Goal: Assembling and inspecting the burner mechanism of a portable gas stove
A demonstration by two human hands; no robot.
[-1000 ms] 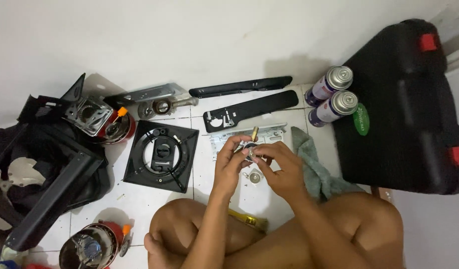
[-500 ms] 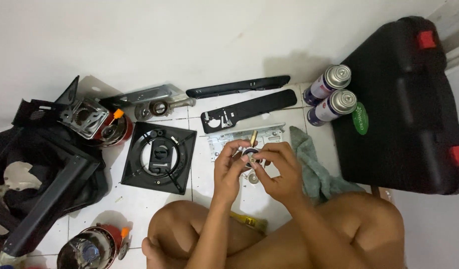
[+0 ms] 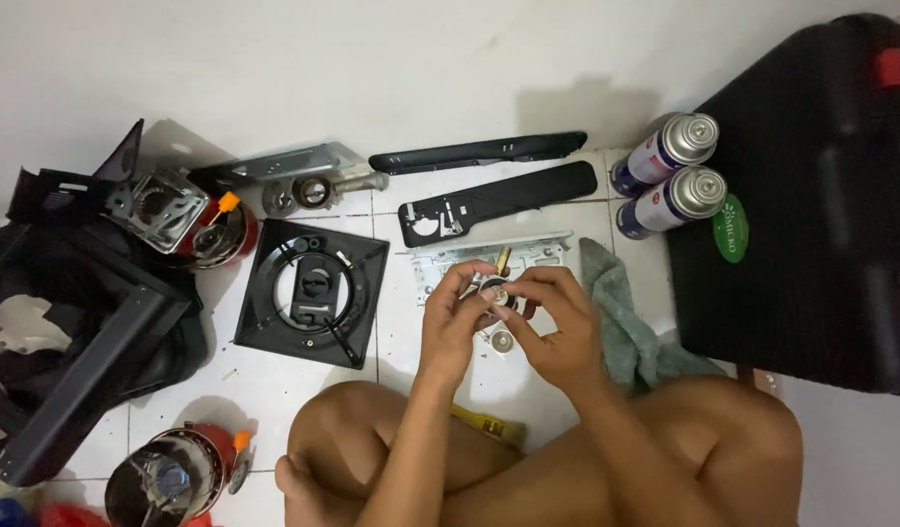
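The person sits cross-legged on the white tiled floor (image 3: 274, 390) with both hands raised above it. The left hand (image 3: 455, 317) and the right hand (image 3: 557, 327) close together on one small metal valve part (image 3: 496, 291), a round grey piece with a brass stem pointing away from the body. Fingers of both hands curl round it from either side; neither hand is open. The part is held just above a light metal bracket plate (image 3: 548, 252) that lies on the floor, and a small round fitting (image 3: 502, 341) rests on the tiles directly beneath the hands.

Judgement: the step in hand is fine work on the valve part itself, either fitting or loosening a small component on it. Which of the two cannot be told, since the fingers hide the joint. The next move appears to call for a firm hold by one hand while the other turns or presses with the fingertips, keeping the part over the floor so that nothing small rolls off.

Surroundings: a black square burner plate (image 3: 313, 293) lies to the left, two black trim strips (image 3: 499, 190) beyond the hands, two gas canisters (image 3: 670, 176) beside a black case (image 3: 811, 195), and a grey cloth (image 3: 621, 312) near the right hand.
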